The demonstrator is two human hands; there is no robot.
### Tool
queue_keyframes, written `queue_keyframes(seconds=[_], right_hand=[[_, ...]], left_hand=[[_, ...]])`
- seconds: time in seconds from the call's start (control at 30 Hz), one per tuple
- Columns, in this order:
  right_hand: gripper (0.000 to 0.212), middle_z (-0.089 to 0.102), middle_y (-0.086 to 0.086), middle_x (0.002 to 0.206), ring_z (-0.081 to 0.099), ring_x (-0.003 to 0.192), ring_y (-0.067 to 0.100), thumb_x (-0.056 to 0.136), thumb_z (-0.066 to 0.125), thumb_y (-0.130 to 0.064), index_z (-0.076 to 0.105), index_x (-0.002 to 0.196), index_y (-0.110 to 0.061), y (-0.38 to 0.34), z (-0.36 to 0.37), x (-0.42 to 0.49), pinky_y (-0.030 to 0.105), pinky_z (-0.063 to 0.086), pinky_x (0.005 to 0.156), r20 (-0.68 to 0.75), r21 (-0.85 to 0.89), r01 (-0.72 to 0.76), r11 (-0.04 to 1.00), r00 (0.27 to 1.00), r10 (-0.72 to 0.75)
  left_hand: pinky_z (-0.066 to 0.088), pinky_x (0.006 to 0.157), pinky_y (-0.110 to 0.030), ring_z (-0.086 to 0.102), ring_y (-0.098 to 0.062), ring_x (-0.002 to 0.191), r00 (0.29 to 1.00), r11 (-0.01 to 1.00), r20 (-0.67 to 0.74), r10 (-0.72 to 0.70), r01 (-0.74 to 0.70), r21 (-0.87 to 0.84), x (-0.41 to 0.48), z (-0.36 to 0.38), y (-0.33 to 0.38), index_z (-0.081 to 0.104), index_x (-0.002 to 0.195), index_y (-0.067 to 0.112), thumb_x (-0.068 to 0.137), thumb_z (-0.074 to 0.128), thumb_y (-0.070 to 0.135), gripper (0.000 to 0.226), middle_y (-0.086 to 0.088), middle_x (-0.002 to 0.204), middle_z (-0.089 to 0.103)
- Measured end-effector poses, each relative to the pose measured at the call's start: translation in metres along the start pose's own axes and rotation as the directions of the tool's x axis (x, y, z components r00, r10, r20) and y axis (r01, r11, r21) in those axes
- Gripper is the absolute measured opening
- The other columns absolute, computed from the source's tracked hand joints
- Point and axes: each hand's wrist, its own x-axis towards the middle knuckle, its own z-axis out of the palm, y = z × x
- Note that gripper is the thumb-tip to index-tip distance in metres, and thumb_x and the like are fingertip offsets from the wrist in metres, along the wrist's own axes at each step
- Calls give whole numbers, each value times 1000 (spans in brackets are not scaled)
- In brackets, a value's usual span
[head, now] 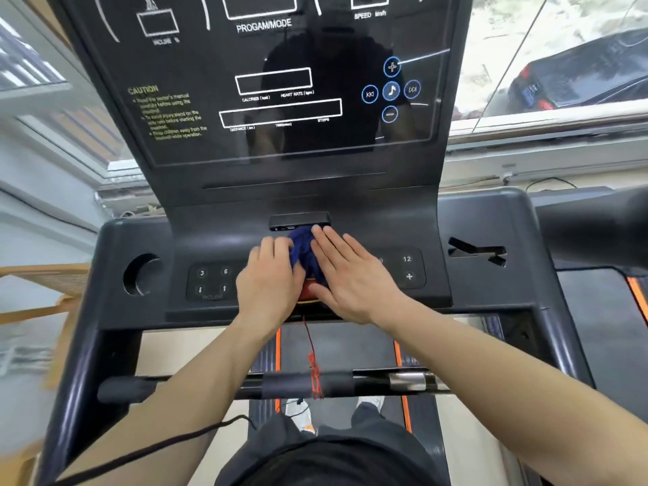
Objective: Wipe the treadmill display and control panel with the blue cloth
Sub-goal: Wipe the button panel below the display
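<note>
panel (396,271) wipe | left hand (270,278) gripping cloth (301,249), right hand (350,271) pressing flat on it | advice: going light over red key (310,288) beneath palms, sweeping outward

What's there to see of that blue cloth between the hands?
The cloth is dark blue, soft-looking fabric, bunched into folds on the control panel, just below a small black port block. The left hand curls its fingers into one side; the right hand lies flat across the other, hiding part.
</note>
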Motion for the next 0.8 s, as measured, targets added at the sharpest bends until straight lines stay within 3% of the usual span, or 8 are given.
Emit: queue_keyframes(seconds=[0.07,0.17,0.27,0.33,0.43,0.53,0.73,0.8], right_hand=[[81,7,10,169,5,157,23,100,15,-61,21,159,-6,11,-2,-7,43,9,127,-32,-12,-35,999,999,35],[86,9,13,168,9,156,26,98,17,-65,22,159,-4,39,-3,-26,43,10,126,-83,0,-220,976,972,219],[87,0,12,169,0,157,25,98,17,-67,11,161,-7,63,-4,-43,42,8,127,-94,31,-379,925,920,380],[84,-8,11,169,-8,156,24,100,14,-66,2,161,-9,66,-3,-43,41,4,127,-80,57,-390,919,916,394],[84,-11,11,168,-11,156,24,101,16,-65,0,161,-9,61,-7,-24,39,1,127,-90,54,-289,956,952,293],[83,-3,11,169,-4,157,25,101,25,-62,9,161,-6,47,-17,9,41,9,128,-117,-1,-126,992,985,125],[80,13,11,169,10,157,23,97,35,-56,26,158,-5,-20,-29,86,41,12,126,-74,-81,202,976,975,-208],[79,11,9,170,9,157,22,98,36,-57,24,159,-6,-49,-29,113,40,10,126,-37,-95,270,958,961,-274]], left_hand=[[53,66,-41,63,-28,93,998,995,47,44,-39,-93,4,2,17,64,110,14,87,65,24,25,-5,104,64],[55,78,-39,66,-30,93,982,950,11,189,-180,-254,14,11,53,67,112,13,85,66,18,27,-7,107,68],[57,85,-41,66,-27,103,949,881,-15,315,-298,-367,29,19,90,70,115,11,91,62,14,26,-6,115,69],[59,80,-44,64,-27,103,936,868,-17,352,-333,-369,37,20,94,72,113,9,92,63,12,23,-6,115,68],[59,70,-44,64,-28,94,927,879,-103,361,-375,-295,43,14,68,73,105,8,89,63,10,19,-7,106,68],[58,74,-41,64,-30,91,937,917,-219,273,-322,-235,50,1,26,74,101,7,87,58,6,21,-8,103,69],[54,83,-47,60,-38,100,994,987,-111,-14,-3,-159,42,-18,-78,70,111,-1,87,53,-4,30,-17,115,65],[48,88,-45,60,-38,105,980,973,-74,-186,173,-153,35,-25,-105,69,115,-1,90,52,-3,31,-17,119,64]])
